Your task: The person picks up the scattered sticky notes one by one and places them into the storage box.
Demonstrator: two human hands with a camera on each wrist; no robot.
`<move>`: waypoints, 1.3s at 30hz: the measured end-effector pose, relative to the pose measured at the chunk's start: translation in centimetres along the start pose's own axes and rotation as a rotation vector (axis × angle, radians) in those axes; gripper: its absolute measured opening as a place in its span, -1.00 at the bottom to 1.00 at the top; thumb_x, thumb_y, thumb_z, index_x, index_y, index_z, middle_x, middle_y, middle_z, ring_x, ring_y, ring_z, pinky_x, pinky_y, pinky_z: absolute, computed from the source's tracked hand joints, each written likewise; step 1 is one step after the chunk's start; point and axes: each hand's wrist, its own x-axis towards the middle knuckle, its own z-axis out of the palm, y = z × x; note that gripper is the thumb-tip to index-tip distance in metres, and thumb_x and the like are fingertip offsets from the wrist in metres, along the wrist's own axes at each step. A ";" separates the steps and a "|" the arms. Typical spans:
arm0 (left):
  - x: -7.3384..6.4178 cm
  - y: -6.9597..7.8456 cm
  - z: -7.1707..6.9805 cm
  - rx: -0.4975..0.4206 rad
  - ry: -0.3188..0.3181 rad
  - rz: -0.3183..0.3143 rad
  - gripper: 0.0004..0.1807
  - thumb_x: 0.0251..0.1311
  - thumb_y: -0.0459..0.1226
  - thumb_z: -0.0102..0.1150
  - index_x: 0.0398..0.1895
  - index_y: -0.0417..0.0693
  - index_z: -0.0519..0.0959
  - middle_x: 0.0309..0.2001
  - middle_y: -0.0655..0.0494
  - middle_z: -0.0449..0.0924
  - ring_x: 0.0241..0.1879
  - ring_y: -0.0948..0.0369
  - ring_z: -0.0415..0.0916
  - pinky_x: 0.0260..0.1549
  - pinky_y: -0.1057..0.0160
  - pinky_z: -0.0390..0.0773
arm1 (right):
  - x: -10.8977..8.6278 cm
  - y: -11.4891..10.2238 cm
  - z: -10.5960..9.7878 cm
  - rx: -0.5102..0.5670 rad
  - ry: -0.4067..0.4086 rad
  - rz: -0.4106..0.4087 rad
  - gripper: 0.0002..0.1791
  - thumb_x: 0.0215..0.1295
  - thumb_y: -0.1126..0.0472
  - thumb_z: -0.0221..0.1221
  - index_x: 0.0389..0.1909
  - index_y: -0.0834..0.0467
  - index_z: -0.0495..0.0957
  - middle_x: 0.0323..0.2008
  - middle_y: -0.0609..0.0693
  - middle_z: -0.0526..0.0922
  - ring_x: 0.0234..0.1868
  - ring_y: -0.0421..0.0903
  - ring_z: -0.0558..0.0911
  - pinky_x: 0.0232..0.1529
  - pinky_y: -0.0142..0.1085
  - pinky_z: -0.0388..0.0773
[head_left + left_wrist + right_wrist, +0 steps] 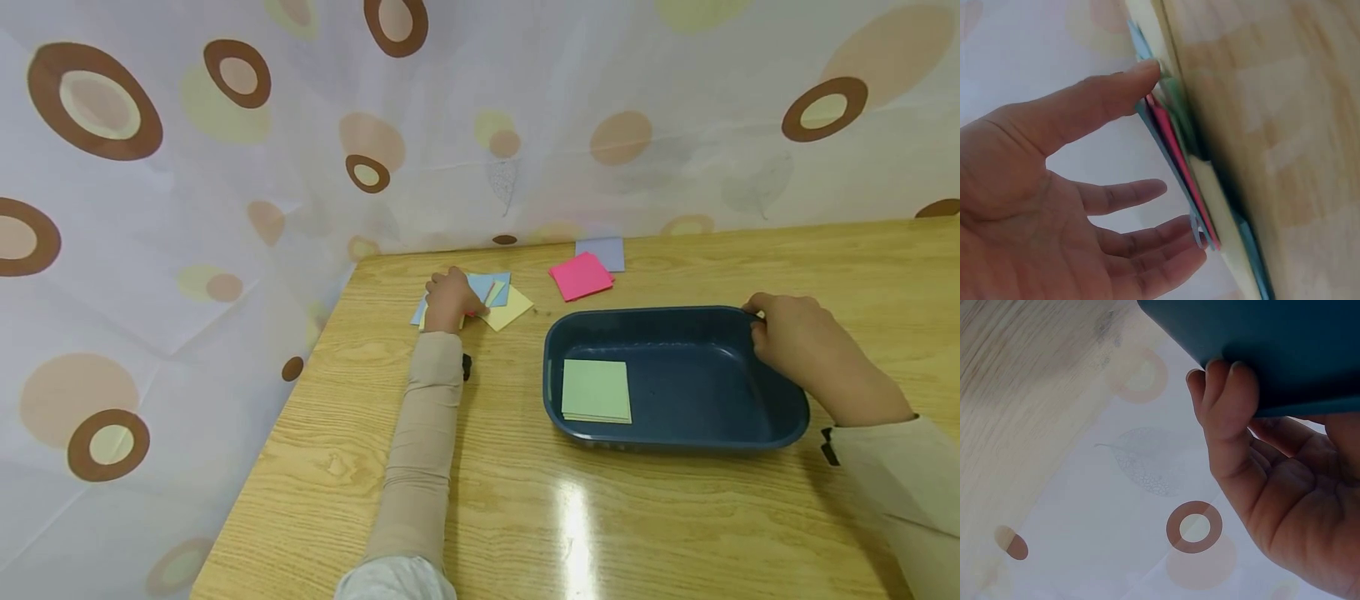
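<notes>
Mixed pile of paper squares (501, 283) lies on the table's far left part, near the curtain foot; blue and yellow show around the left hand (450, 298), and the left wrist view adds a pink edge (1175, 142) and some green. Thumb and fingertips of that hand stand well apart, set at two ends of the upper squares — whether they pinch or merely touch, cannot tell. Handling estimate: very light, thin and bendy, easily creased, edges probably inclined to slide over one another; best held by two opposite edges, or with the thumb beneath a raised corner, pressing gently. Right of the pile, apart from it: pink squares (581, 277), partly over a lavender square (609, 252). Nearer the person, a dark blue tray (690, 400) with a neat stack of pale green squares (596, 390) at its left end. Right hand (813, 350) grips the tray's far right corner, fingers bent around the rim; tray looks stiff and smooth — the rim seems a sound hold. Beneath all, wood-grain table (510, 517); behind, a spotted curtain (637, 75).
</notes>
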 end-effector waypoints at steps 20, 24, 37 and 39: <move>0.1 0.8 0.4 0.121 -0.058 0.018 -0.10 0.03 -0.10 0.43 0.36 -0.29 0.21 0.26 -0.39 0.22 0.28 -0.24 0.16 0.24 -0.08 0.23 | -0.2 0.4 0.6 0.020 0.014 0.004 -0.64 0.26 0.47 -0.02 0.01 0.65 0.33 -0.56 0.22 0.52 -0.67 -0.08 0.39 -0.63 -0.22 0.32; 0.1 0.7 -0.5 0.151 -0.064 0.052 -0.24 0.11 -0.15 0.34 0.31 -0.30 0.26 0.23 -0.32 0.33 0.27 -0.26 0.16 0.25 -0.10 0.20 | 0.2 0.4 0.7 0.022 0.010 0.006 -0.64 0.26 0.47 -0.03 0.01 0.65 0.33 -0.57 0.20 0.51 -0.66 -0.08 0.39 -0.62 -0.22 0.31; 4.2 -0.6 0.1 0.298 -0.144 0.097 -0.39 -0.01 0.00 0.42 0.05 -0.17 0.56 0.07 -0.03 0.55 0.03 0.02 0.47 0.20 -0.09 0.25 | 0.3 0.4 0.5 0.027 -0.001 -0.009 -0.63 0.26 0.48 -0.04 0.02 0.68 0.31 -0.61 0.17 0.49 -0.68 -0.08 0.36 -0.62 -0.23 0.27; 5.0 -1.3 1.0 0.312 -0.161 0.070 -0.27 -0.10 0.11 0.45 0.08 -0.15 0.54 0.06 -0.01 0.54 -0.02 0.05 0.49 0.17 -0.05 0.29 | 0.3 0.4 0.5 0.030 -0.005 -0.009 -0.63 0.26 0.48 -0.04 0.02 0.68 0.31 -0.59 0.19 0.50 -0.68 -0.08 0.36 -0.62 -0.22 0.29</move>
